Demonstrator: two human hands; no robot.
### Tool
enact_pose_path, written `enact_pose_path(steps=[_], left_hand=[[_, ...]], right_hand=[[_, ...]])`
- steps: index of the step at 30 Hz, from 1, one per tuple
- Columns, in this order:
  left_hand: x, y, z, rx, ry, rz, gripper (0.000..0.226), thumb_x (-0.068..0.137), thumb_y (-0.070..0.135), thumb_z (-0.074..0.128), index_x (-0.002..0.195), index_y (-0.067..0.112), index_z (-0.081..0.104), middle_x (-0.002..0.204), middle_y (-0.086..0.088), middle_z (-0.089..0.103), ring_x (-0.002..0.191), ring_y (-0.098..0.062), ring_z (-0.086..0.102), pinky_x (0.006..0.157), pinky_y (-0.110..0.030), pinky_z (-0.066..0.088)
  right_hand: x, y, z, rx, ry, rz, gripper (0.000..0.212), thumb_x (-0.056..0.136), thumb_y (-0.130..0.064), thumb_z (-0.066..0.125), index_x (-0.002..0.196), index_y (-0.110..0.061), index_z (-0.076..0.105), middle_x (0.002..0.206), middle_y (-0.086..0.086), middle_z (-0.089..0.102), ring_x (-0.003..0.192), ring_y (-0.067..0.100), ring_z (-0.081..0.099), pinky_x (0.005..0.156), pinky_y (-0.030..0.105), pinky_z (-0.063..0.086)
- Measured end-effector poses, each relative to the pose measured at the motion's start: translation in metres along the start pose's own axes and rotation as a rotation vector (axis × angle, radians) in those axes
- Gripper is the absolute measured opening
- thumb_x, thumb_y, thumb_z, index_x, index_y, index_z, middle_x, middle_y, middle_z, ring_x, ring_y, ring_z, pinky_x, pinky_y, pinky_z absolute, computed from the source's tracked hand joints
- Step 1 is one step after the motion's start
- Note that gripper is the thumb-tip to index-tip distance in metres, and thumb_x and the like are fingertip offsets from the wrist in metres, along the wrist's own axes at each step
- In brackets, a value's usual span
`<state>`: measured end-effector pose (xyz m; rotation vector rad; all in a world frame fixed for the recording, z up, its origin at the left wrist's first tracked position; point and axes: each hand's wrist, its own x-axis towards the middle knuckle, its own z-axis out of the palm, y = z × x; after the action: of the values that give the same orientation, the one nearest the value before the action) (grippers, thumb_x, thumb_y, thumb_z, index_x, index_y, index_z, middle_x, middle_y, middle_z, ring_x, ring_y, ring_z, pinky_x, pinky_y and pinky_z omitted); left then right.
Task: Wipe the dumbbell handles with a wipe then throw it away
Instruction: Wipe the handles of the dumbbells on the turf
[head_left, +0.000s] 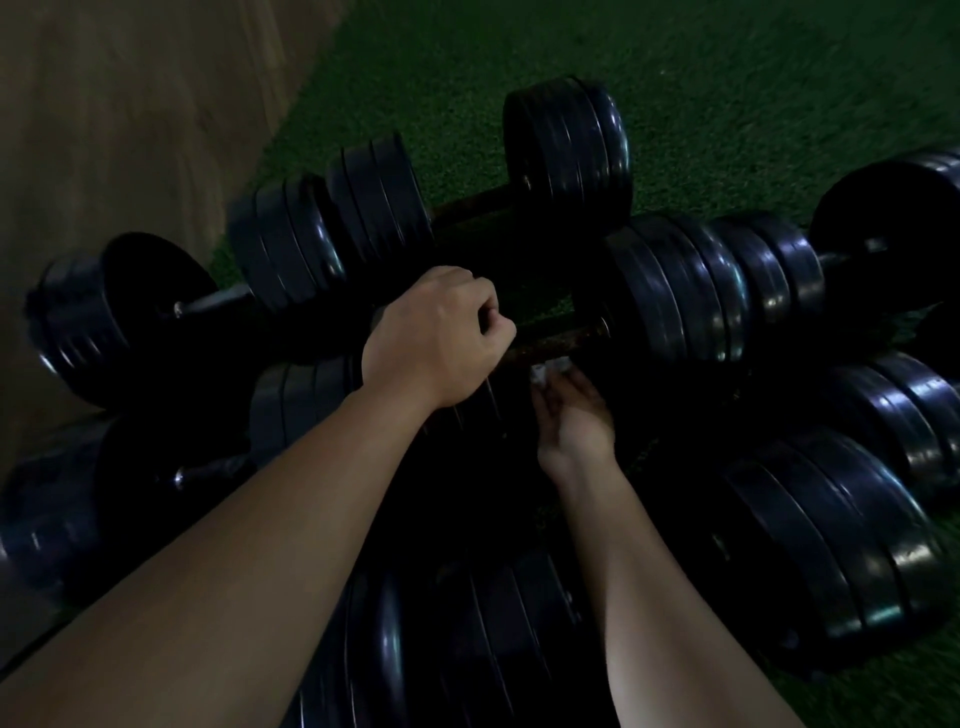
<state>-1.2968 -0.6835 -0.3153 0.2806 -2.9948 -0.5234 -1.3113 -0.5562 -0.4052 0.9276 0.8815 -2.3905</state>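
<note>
The left hand (436, 340) is curling into a fist over the left end of a rusty handle (561, 338); whether it is actually gripping the bar is hidden. The right hand (571, 415), palm turned up, is pinching a white wipe (550, 370) just under the handle. Its fingers are lying in shadow, hard to make out. Black dumbbells (675, 312) are crowding green turf (727, 78), with tan floor (130, 104) bordering at left.
</note>
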Motion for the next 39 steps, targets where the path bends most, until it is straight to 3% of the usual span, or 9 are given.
enact_pose_path(steps=[6,10,13,17,21,25,30,35,39], left_hand=[[0.001,0.000,0.001,0.003,0.006,-0.009,0.022,0.091,0.036,0.048,0.085,0.022,0.064,0.094,0.009,0.061,0.105,-0.009,0.054,0.081,-0.037,0.052],[0.000,0.000,0.001,0.006,0.005,-0.013,0.021,0.091,0.036,0.049,0.085,0.022,0.064,0.095,0.008,0.061,0.107,-0.009,0.054,0.082,-0.038,0.052],[0.000,0.000,0.000,0.006,-0.004,-0.012,0.022,0.091,0.036,0.049,0.086,0.022,0.065,0.096,0.008,0.063,0.112,-0.010,0.054,0.084,-0.039,0.052],[0.000,0.001,0.000,0.008,-0.009,-0.019,0.022,0.092,0.036,0.048,0.087,0.022,0.065,0.099,0.007,0.063,0.113,-0.010,0.053,0.083,-0.036,0.051],[0.001,-0.001,0.000,0.007,-0.007,-0.016,0.022,0.093,0.036,0.047,0.087,0.023,0.064,0.099,0.008,0.062,0.109,-0.010,0.054,0.081,-0.034,0.050],[0.001,-0.003,0.000,-0.001,-0.016,-0.020,0.023,0.093,0.037,0.046,0.089,0.023,0.064,0.102,0.008,0.063,0.114,-0.010,0.054,0.085,-0.035,0.050],[0.001,-0.001,-0.001,-0.012,-0.019,-0.020,0.023,0.093,0.037,0.046,0.087,0.023,0.064,0.102,0.008,0.063,0.113,-0.010,0.054,0.085,-0.037,0.051],[0.001,-0.002,0.000,-0.023,-0.011,-0.025,0.023,0.092,0.036,0.047,0.086,0.022,0.064,0.097,0.008,0.062,0.105,-0.010,0.055,0.083,-0.039,0.052],[0.001,0.000,-0.001,-0.017,-0.017,-0.028,0.022,0.092,0.036,0.047,0.087,0.022,0.063,0.098,0.007,0.062,0.105,-0.011,0.055,0.083,-0.038,0.051]], right_hand=[[-0.006,0.017,0.000,-0.260,-0.111,0.054,0.016,0.092,0.008,0.056,0.083,-0.005,0.060,0.082,0.011,0.064,0.084,0.025,0.062,0.090,0.040,0.052],[-0.018,0.015,-0.005,-0.411,-0.102,-0.064,0.011,0.090,0.006,0.063,0.086,-0.003,0.067,0.086,0.012,0.070,0.089,0.026,0.066,0.097,0.045,0.050],[-0.033,0.008,-0.013,-0.648,-0.087,-0.300,0.010,0.090,-0.007,0.070,0.095,-0.015,0.072,0.087,0.000,0.075,0.085,0.011,0.072,0.086,0.031,0.057],[-0.041,-0.006,-0.002,-1.032,-0.134,-0.727,0.021,0.094,-0.013,0.065,0.111,-0.023,0.071,0.099,-0.013,0.072,0.093,-0.004,0.067,0.081,0.011,0.051],[-0.015,-0.010,0.002,-1.552,-0.445,-1.018,0.028,0.089,-0.009,0.065,0.117,-0.014,0.069,0.115,0.004,0.069,0.117,0.022,0.057,0.094,0.031,0.049],[0.002,-0.011,-0.007,-1.936,-0.472,-1.210,0.043,0.083,-0.027,0.073,0.124,-0.021,0.063,0.124,-0.005,0.065,0.118,0.027,0.048,0.099,0.040,0.030],[0.003,-0.008,-0.022,-1.880,-0.442,-1.285,0.036,0.092,-0.028,0.058,0.127,-0.029,0.062,0.128,-0.012,0.061,0.110,0.021,0.044,0.090,0.039,0.031],[-0.002,-0.001,-0.038,-1.748,-0.370,-1.239,0.035,0.090,-0.022,0.049,0.116,-0.024,0.072,0.108,-0.004,0.068,0.092,0.029,0.058,0.074,0.039,0.047],[0.000,-0.009,-0.027,-1.656,-0.312,-1.184,0.030,0.094,-0.015,0.059,0.123,-0.016,0.068,0.111,0.006,0.063,0.099,0.026,0.056,0.080,0.034,0.051]])
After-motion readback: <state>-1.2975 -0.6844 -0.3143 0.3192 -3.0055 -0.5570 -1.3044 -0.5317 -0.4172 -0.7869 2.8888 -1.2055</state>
